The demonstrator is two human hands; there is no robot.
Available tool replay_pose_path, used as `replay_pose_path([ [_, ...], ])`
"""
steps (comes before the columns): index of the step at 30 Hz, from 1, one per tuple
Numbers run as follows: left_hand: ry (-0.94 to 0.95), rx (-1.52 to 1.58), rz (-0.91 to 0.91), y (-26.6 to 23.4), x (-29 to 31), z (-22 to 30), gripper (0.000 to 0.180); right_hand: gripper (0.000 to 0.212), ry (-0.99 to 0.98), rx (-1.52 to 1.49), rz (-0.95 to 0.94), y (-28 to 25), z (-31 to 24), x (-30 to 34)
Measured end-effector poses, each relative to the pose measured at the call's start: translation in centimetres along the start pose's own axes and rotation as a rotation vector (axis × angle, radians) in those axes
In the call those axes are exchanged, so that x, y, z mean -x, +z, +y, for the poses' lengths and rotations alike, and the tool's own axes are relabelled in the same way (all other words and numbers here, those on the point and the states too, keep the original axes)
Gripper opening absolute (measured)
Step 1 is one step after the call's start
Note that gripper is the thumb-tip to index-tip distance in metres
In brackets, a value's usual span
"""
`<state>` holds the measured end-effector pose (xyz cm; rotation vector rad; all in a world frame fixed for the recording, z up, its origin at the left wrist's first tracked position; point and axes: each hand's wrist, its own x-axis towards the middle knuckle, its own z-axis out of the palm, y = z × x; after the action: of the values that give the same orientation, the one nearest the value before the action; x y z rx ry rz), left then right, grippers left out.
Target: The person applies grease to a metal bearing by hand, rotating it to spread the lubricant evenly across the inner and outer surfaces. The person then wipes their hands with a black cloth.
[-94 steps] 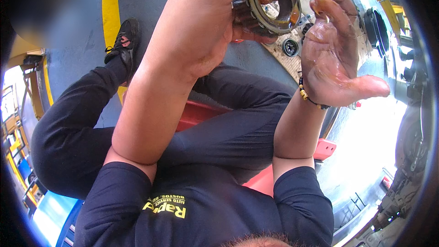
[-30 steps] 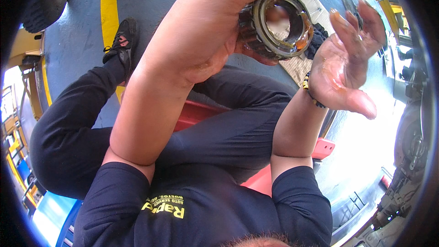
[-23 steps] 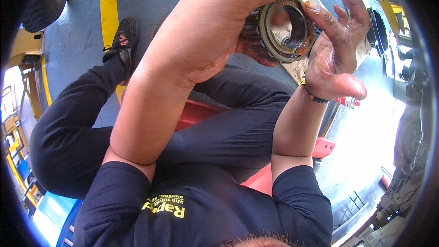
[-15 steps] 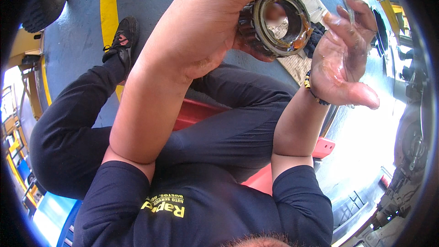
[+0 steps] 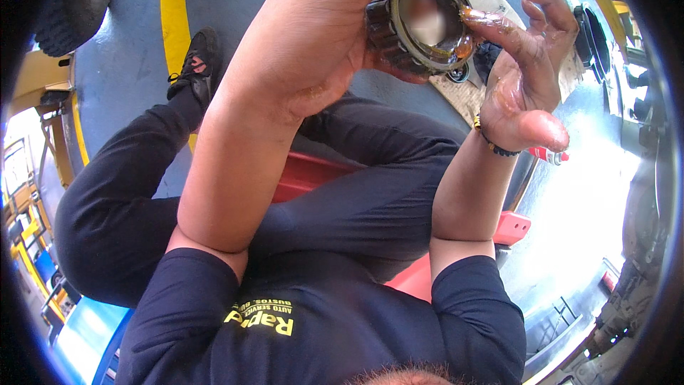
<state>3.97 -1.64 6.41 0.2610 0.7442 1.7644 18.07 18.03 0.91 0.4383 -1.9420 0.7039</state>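
Note:
My left hand [image 5: 313, 43] is closed around a greasy roller bearing [image 5: 382, 34], thumb over its top and fingers beneath. The bearing is tilted, so its round bore faces right and toward me. Amber grease [image 5: 464, 48] clings to the right side of its rim. My right hand [image 5: 531, 64] is open, palm up, with grease smeared over the fingers and palm. Its index fingertip touches the bearing's right rim, while the other fingers and the thumb stand apart.
Beyond the bearing, a cardboard sheet [image 5: 457, 102] lies on the blue floor with dark items on it. A red-and-white container [image 5: 548, 155] shows behind my right wrist. A tyre [image 5: 75, 3] stands far left, and a red seat [image 5: 306, 180] is under my legs.
My right hand has moved left and its index finger now meets the bearing's rim; before, it was apart. The bearing has shifted slightly left in my left hand's hold.

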Motion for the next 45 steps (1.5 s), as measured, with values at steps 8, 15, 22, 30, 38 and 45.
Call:
replay_pose_path([
  [8, 0.154, -0.051, -0.008, -1.8, -1.1, -0.4, 0.038, 0.097, 0.252, -0.331, 0.285, 4.1, -2.4, 0.0],
  [15, 0.126, 0.022, -0.025, -0.7, -0.7, 0.2, 0.038, 0.127, 0.131, -0.085, 0.201, 3.8, -0.7, 0.8],
  [22, 0.092, 0.058, -0.045, -0.8, 0.3, 1.9, 0.038, 0.121, -0.120, 0.029, 0.184, 2.7, -0.8, -0.2],
  [30, -0.035, -0.165, 0.090, -0.1, 0.1, 0.4, 0.036, 0.118, 0.055, 0.084, 0.005, 1.9, 0.0, 0.7],
  [38, 0.012, -0.162, 0.043, -0.9, -0.1, 0.1, 0.036, 0.116, 0.172, -0.006, -0.023, 2.0, -1.1, 1.6],
  [45, 0.062, -0.088, 0.099, -1.3, -0.4, 0.6, 0.032, 0.123, 0.302, -0.419, 0.065, 2.3, -1.3, 0.6],
])
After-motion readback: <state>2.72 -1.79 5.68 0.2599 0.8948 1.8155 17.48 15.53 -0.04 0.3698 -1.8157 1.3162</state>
